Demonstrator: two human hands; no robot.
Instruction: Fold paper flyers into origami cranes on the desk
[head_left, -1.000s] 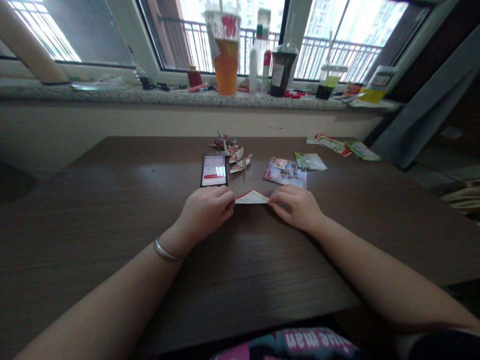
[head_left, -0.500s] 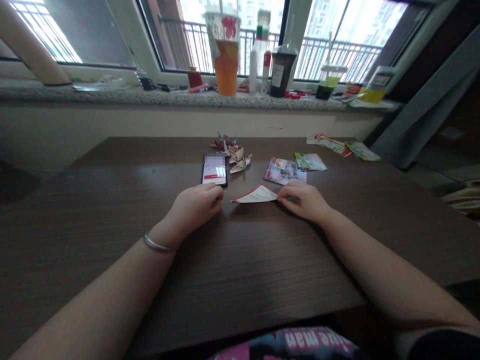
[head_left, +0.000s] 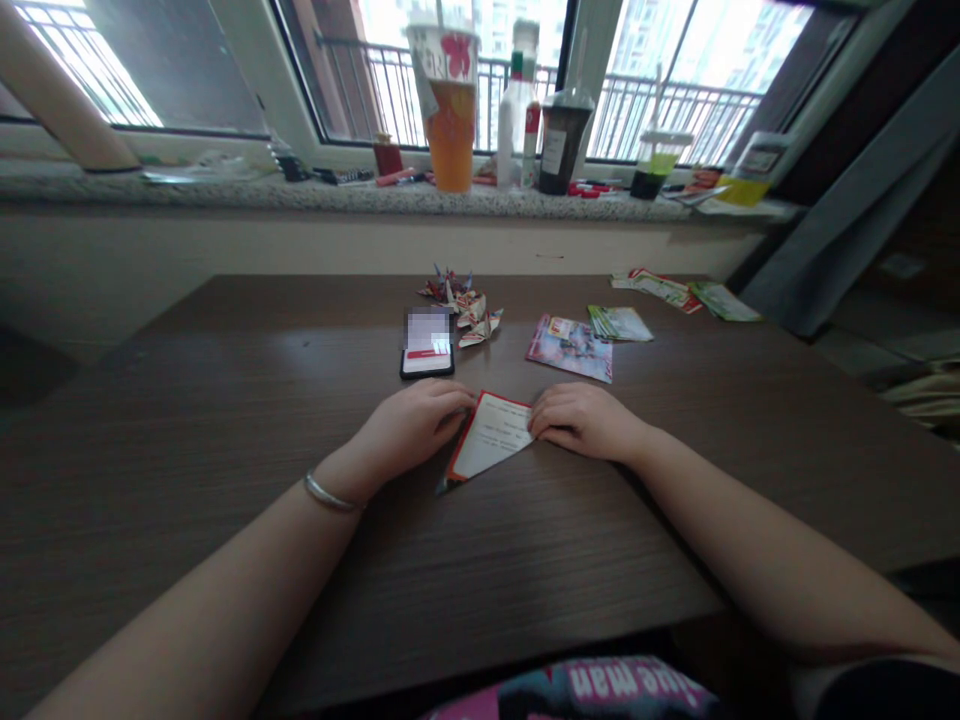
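A folded triangle of white paper with red edges [head_left: 487,445] lies on the dark wooden table [head_left: 225,400], its tip pointing toward me. My left hand [head_left: 416,428] has its fingers curled on the paper's upper left corner. My right hand [head_left: 581,420] presses on its upper right corner with bent fingers. A silver bangle [head_left: 330,495] sits on my left wrist. Just beyond the hands lies a phone [head_left: 427,352] with a lit screen.
Several folded paper cranes [head_left: 465,298] lie behind the phone. Printed paper sheets [head_left: 571,347] and a small stack [head_left: 621,322] rest to the right, more leaflets [head_left: 675,290] farther back. Drink cups [head_left: 450,100] and bottles [head_left: 517,110] crowd the windowsill [head_left: 225,190].
The paper was held at table level between both hands; my left hand let go briefly, then the paper was turned so its point faces me and both hands hold its top edge.
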